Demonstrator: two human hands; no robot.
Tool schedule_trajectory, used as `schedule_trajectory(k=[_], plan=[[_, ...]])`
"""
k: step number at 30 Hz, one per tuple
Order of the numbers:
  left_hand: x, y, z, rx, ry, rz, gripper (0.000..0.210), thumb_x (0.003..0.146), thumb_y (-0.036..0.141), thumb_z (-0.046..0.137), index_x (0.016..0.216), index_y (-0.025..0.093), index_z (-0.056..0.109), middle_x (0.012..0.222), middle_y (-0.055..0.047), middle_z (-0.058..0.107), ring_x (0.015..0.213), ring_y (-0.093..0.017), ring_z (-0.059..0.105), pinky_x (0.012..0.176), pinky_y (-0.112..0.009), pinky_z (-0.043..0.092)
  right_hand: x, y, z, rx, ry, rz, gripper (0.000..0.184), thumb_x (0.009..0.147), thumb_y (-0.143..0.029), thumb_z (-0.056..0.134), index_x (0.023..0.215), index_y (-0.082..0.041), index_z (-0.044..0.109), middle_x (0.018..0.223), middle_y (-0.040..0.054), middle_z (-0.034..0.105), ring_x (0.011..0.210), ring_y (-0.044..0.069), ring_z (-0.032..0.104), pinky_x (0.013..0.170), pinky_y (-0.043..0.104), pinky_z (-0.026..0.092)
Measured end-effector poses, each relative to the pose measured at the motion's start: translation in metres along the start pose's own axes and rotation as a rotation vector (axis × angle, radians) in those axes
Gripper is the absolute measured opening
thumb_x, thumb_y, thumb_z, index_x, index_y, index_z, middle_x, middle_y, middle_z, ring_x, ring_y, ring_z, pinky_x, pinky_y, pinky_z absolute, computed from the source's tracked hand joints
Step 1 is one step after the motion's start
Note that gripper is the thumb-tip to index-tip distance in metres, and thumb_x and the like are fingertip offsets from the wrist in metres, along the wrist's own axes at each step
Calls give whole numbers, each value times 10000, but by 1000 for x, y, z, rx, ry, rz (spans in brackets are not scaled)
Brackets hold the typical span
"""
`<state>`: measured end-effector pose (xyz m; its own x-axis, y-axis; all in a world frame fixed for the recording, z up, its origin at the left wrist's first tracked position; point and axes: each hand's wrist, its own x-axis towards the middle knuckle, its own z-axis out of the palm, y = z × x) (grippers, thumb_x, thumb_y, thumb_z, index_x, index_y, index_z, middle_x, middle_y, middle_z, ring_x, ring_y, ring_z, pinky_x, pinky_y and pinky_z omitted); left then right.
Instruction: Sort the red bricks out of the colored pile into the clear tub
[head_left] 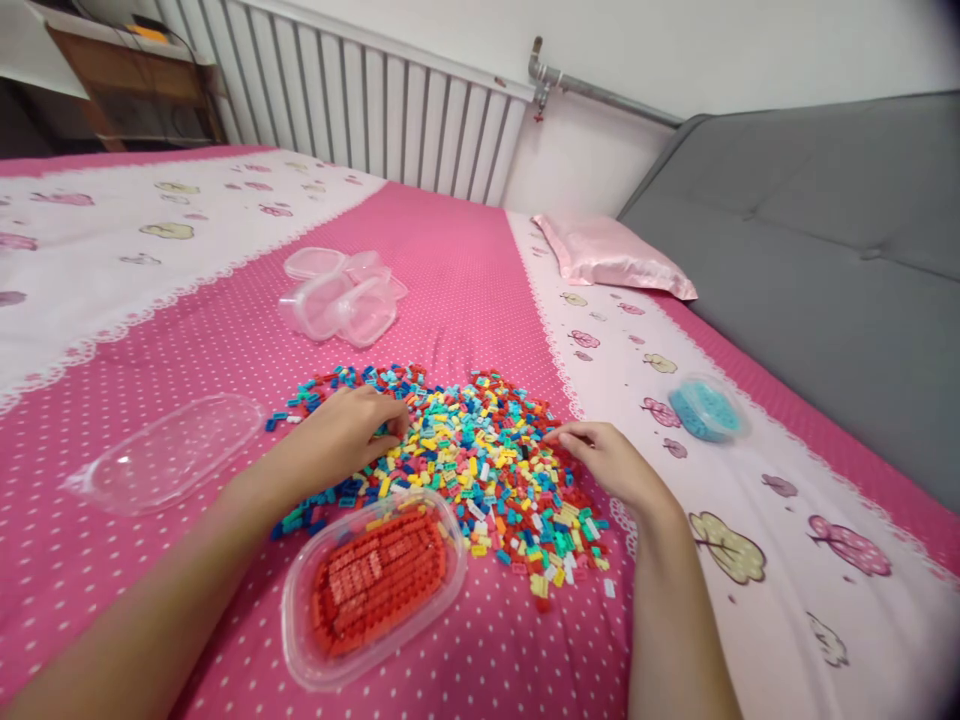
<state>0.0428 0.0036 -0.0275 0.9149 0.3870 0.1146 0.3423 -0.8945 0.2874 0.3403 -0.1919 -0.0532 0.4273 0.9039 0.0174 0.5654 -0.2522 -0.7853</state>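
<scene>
A heap of bricks (466, 455)
It spreads between left grip (358, 425) and right grip (606, 458), both curled; whether either pinches any, I can't tell.

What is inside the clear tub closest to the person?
Red pieces lie in rows inside the clear tub. Whatever sits beneath their top layer is covered and can't be seen.
</scene>
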Motion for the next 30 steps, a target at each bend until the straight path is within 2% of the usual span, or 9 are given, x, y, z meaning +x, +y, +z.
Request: schedule_trajectory(k=[4,8,11,13,16,18,22,27,30], plan=[[-3,4,-1,5,9,-9,78,870,178,586,877,215,654,898,-18,709,880,-193,631,815,-303,433,-3,-14,8,-38,62,-19,275,863,-402,544,856,-225,754,909,55,762,868,259,668,799,369,461],[-8,6,-1,-16,33,3,90,858,154,632,913,205,681,943,-25,720,913,-189,642,847,-306,444,-5,-34,27,-1,123,-68,294,884,-427,530,907,-225,744,920,50,746,876,250,650,778,343,452],[-11,13,-8,-95,95,24,95,880,180,645,960,196,694,977,-37,722,945,-189,642,872,-319,444,-11,-56,47,134,94,-80,315,887,-457,542,939,-217,739,885,45,731,829,231,637,728,316,454],[-13,21,-15,-229,130,83,107,880,230,673,980,195,689,981,-36,721,937,-180,644,857,-311,454,-19,-74,60,220,72,-93,326,897,-470,543,949,-210,733,886,45,727,813,220,634,710,304,458],[-14,34,-24,-460,114,221,180,840,290,738,974,185,677,957,-24,717,890,-149,646,792,-262,473,-32,-98,76,280,6,-116,300,919,-463,559,956,-211,719,870,35,719,794,199,630,688,287,455],[-14,39,-27,-527,112,264,150,832,264,747,924,172,671,902,-11,706,834,-124,636,742,-229,468,-38,-109,84,334,-46,-137,260,917,-437,582,911,-210,707,865,33,717,798,189,636,702,281,462],[-13,37,-24,-552,128,257,73,845,200,719,877,164,664,834,3,686,764,-103,615,694,-209,456,-39,-115,94,436,-91,-133,196,883,-397,644,844,-207,671,817,22,706,769,173,649,691,268,483],[-14,33,-23,-616,87,273,183,800,258,779,926,169,680,884,-14,704,781,-114,627,697,-215,477,-38,-114,96,468,-3,-165,159,873,-369,677,818,-220,666,789,-3,698,752,142,650,700,240,492],[-13,34,-24,-611,114,268,144,819,257,764,902,164,693,858,-15,711,772,-112,632,703,-215,482,-38,-114,96,477,19,-180,161,866,-368,695,798,-224,675,766,-12,699,734,128,655,693,223,500]])
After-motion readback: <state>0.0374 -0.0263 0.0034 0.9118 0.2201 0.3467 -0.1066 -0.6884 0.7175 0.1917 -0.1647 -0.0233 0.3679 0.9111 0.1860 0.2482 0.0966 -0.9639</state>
